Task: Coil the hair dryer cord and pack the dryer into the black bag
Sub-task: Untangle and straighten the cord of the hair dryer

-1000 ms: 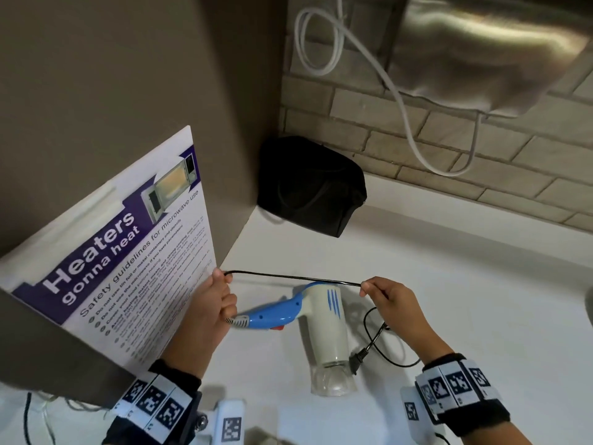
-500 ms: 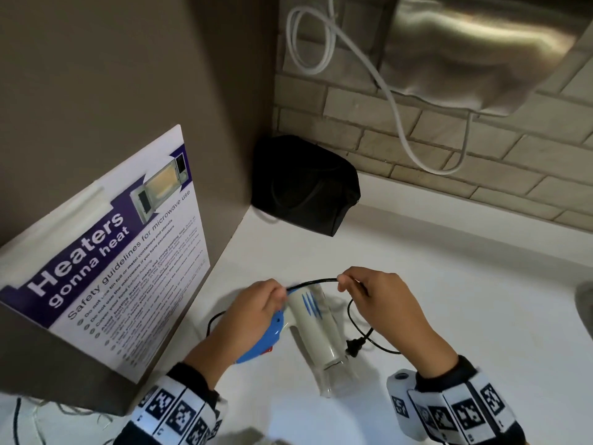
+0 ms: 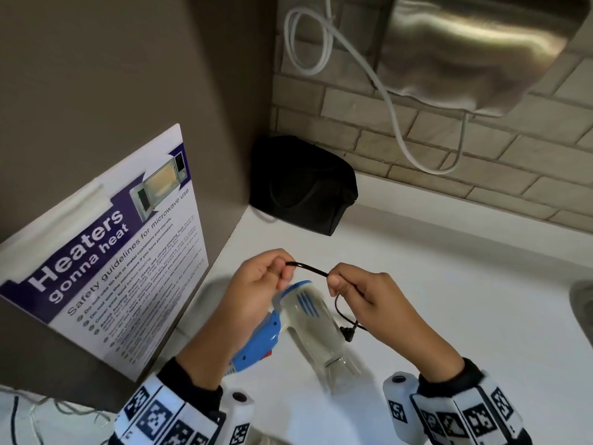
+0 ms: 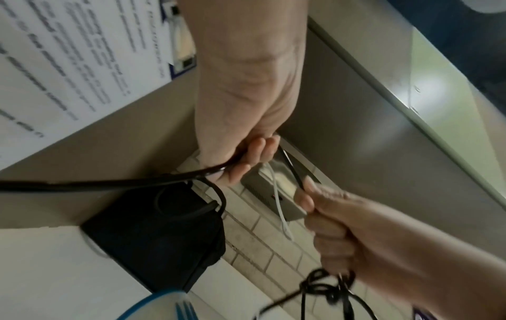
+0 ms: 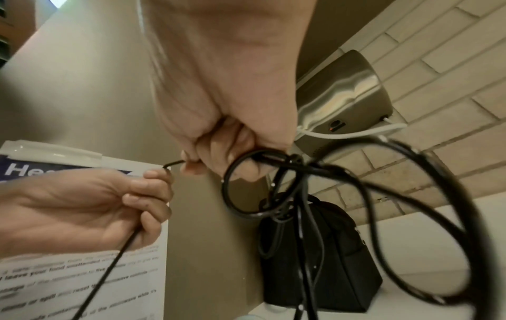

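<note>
While the hair dryer (image 3: 308, 319) lies on the desk (image 3: 449, 300) at lower centre, my left hand (image 3: 256, 284) and right hand (image 3: 362, 293) each pinch the cord (image 3: 308, 268), keeping a short span taut to form loops; gathered coils hang from my right grip. Black bag (image 3: 301, 184) waits at centre, against the wall.

Open white counter (image 3: 449, 300) to my right and far right, room to swing there. On my left the grey cabinet side (image 3: 112, 75) with its microwave poster (image 3: 106, 252) walls me in. The black bag (image 3: 305, 187) sits in the far corner against the brick wall (image 3: 417, 149). Overhead, the steel dispenser (image 3: 465, 53) and its drooping white cable (image 3: 394, 117) cap the far side. The hair dryer (image 3: 308, 322) lies on the counter just under my hands.
</note>
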Demonstrator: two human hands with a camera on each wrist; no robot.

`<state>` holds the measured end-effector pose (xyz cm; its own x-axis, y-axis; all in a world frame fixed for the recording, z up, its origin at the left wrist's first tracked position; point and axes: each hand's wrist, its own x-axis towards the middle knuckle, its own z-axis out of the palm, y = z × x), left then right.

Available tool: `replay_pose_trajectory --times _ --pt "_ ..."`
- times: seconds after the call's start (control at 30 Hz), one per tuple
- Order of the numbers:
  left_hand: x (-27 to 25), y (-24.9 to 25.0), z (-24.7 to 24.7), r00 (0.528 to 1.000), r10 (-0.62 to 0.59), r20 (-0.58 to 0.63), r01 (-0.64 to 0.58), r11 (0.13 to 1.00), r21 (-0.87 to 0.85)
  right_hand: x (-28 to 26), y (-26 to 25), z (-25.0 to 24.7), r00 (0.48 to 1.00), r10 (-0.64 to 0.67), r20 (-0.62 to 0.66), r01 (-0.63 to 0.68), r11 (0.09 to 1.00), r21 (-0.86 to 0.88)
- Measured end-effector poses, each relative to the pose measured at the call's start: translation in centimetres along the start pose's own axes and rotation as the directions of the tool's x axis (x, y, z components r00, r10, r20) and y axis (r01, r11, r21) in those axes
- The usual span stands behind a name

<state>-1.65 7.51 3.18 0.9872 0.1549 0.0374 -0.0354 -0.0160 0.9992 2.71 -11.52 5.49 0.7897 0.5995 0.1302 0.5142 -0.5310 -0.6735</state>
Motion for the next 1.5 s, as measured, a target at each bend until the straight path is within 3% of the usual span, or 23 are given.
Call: replay_pose_trajectory --times 0.2,0.3,0.67,0.9,1.07,1.17,1.3,1.5 --pt "1.1 -1.3 -3.1 0.976 -0.144 -0.166 0.077 0.932 -0.353 0.0 2.2 0.0 0.997 0.083 0.006 -0.083 0.996 -0.03" --pt "1.2 -1.4 -3.5 0.964 -0.179 -0.195 0.078 0.895 -0.439 0.0 2.9 0.2 0.996 0.089 0.015 -0.088 0.994 -0.065" --pt "1.6 -2.4 -4.2 0.925 -0.296 -0.237 0.138 0.845 -0.517 0.5 3.9 0.1 0.991 0.113 0.071 -0.111 0.993 -0.036" --pt "1.7 -4.3 -5.2 0.901 -0.387 -0.199 0.191 0.763 -0.618 0.4 4.6 0.2 0.983 0.152 0.1 -0.15 0.988 -0.03" --pt "1.9 -5.1 -5.4 0.882 -0.425 -0.203 0.213 0.744 -0.633 0.2 5.3 0.3 0.962 0.187 0.198 -0.183 0.982 -0.039" --pt "2.0 -5.6 -6.4 0.879 -0.433 -0.198 0.188 0.697 -0.692 -0.2 6.3 -0.6 0.913 0.267 0.307 -0.273 0.962 -0.025" --pt "2.7 -6.2 -7.5 0.823 -0.523 -0.221 0.191 0.622 -0.759 -1.0 7.2 -2.5 0.901 0.325 0.288 -0.332 0.943 -0.026" --pt "2.5 -7.1 -7.2 0.76 -0.604 -0.241 0.238 0.603 -0.762 -1.6 6.5 -3.9 0.934 0.272 0.23 -0.31 0.938 0.152"
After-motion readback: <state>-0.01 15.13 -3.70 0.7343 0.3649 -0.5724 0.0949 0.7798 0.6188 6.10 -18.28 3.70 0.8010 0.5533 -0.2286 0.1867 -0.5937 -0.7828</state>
